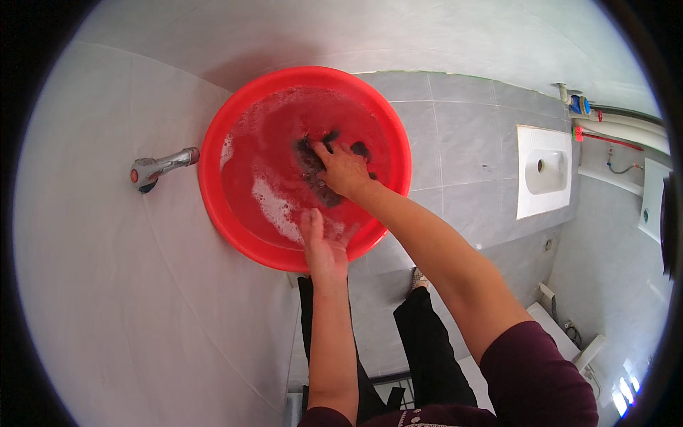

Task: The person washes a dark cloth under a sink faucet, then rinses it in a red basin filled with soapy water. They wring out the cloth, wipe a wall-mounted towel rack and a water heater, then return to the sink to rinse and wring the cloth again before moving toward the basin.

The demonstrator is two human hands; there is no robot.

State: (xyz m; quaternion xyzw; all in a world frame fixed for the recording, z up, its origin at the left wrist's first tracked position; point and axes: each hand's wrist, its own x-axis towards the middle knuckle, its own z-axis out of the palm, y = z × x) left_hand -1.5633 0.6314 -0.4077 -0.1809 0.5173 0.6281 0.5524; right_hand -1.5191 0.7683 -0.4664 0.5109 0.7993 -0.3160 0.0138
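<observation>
A large round red basin holds soapy water with white suds. Partly under the water, near the basin's middle, lies a dark, wet bunched cloth; its exact kind is not clear. My right hand reaches in from the right and grips the cloth, fingers curled down into its folds. At the near edge of the basin, my left hand is open, fingers apart and partly dipped in the water, holding nothing. Water and blur hide some of its fingertips.
A chrome tap sticks out from the grey wall, left of the basin. Right of the basin, a white squat toilet is set in the grey tiled floor. Pipes and a blue valve run along the far right wall.
</observation>
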